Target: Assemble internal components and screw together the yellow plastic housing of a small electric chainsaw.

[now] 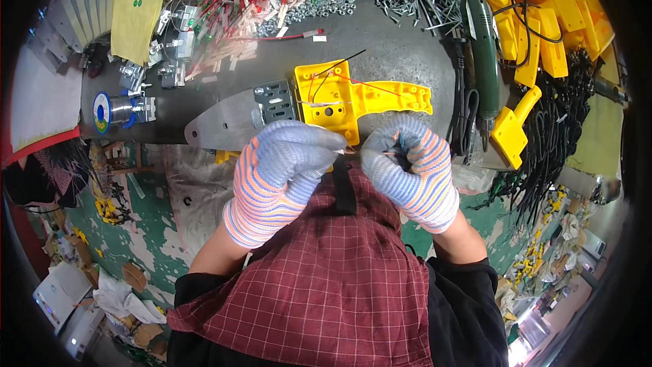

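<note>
Both my hands wear knitted gloves with striped cuffs and grey-blue coated fingers. At the bench's near edge, my left hand (288, 163) pinches its fingertips together, with a small white tip showing at them. My right hand (411, 163) is curled closed beside it, a thin strand faintly visible at its fingers. What either hand grips is too small to name. Just beyond them lies an open yellow plastic housing (346, 122) with a handle pointing right. Red and black wires (332, 66) run inside it. A grey metal blade-shaped plate (221, 122) with a slotted dark bracket (275, 102) extends left from the housing.
A solder spool (102, 112) stands left, near metal parts (180, 47). Red-wired components (238, 13) and loose screws (421, 7) are heaped at the back. A green power screwdriver (483, 61), yellow housings (557, 20) and black cables (550, 129) occupy the right.
</note>
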`<state>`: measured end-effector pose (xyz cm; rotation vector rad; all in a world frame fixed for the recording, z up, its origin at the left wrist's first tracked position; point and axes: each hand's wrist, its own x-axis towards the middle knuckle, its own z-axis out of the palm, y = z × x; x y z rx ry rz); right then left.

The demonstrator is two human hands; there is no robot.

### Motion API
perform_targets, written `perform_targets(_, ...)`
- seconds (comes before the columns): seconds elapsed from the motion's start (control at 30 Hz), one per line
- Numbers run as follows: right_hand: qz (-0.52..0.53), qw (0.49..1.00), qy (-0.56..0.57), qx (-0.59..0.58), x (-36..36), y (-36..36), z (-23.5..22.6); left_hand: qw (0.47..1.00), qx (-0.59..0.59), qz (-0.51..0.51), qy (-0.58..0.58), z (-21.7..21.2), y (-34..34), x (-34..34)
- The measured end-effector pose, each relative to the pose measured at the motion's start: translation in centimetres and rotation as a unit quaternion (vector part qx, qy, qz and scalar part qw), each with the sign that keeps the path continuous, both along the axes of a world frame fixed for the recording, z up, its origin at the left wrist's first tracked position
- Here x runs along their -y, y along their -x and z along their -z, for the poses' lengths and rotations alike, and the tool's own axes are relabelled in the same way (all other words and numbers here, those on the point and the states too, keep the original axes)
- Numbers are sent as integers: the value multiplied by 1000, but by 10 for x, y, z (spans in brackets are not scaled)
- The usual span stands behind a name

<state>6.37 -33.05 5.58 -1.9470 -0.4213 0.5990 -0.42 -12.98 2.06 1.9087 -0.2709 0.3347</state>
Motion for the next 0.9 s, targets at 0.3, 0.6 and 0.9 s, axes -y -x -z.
perform_targets(0.3, 98, 983, -138, -73, 0, 9, 10, 998, -24, -51, 31, 6, 0, 0)
perform_targets(0.6, 50, 998, -39, -17, -4, 8, 3, 996, -15, -64, 56, 8, 2, 6)
perform_targets(0.9, 74, 997, -37, -4, -10, 12, 6, 995, 66, -40, -57, 5, -3, -1)
